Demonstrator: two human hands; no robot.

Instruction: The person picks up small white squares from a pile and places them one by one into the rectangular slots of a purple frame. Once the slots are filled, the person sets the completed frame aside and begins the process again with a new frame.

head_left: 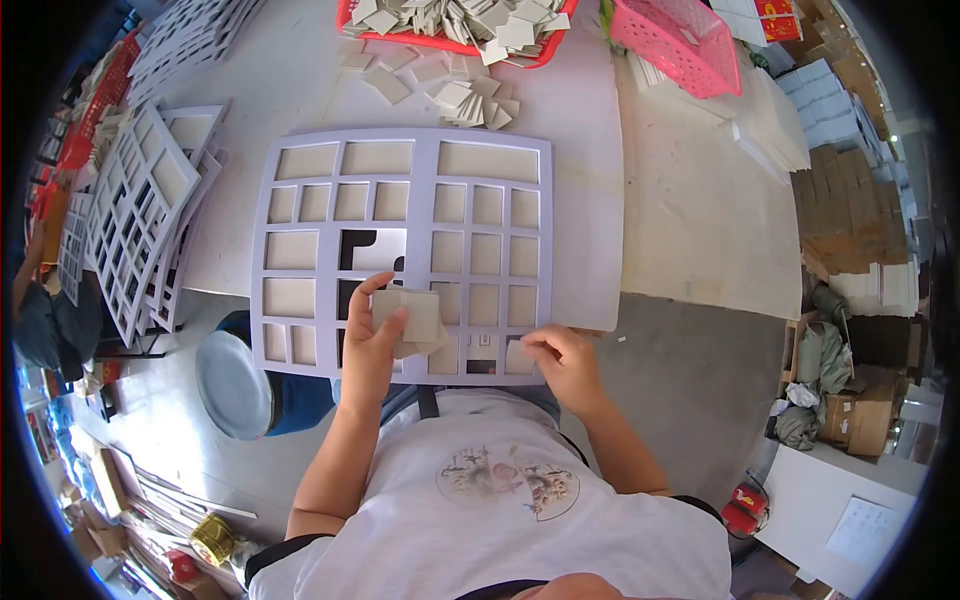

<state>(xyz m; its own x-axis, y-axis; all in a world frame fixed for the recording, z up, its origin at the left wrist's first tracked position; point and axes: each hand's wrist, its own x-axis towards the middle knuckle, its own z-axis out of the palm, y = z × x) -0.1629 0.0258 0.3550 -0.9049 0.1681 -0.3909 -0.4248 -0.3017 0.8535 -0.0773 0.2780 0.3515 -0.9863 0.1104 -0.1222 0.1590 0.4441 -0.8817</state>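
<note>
A lavender multi-window frame (pixel 423 210) lies on the table in front of me, its front edge at my waist. Beige cardboard pieces fill most of its windows, while a few in the middle column and one in the bottom row show dark or white through them. My left hand (pixel 372 345) grips a small stack of beige cardboard squares (pixel 415 315) over the frame's lower middle. At the bottom right corner window, my right hand (pixel 565 362) has its thumb and fingers pinched at the edge of a cardboard piece (pixel 518 357).
Loose cardboard pieces (pixel 388 85) lie beyond the frame, before a red basket (pixel 545 55) full of them. A pink basket (pixel 690 45) stands at the back right. More lavender frames (pixel 150 200) are stacked at left. A blue drum (pixel 235 385) stands below the table.
</note>
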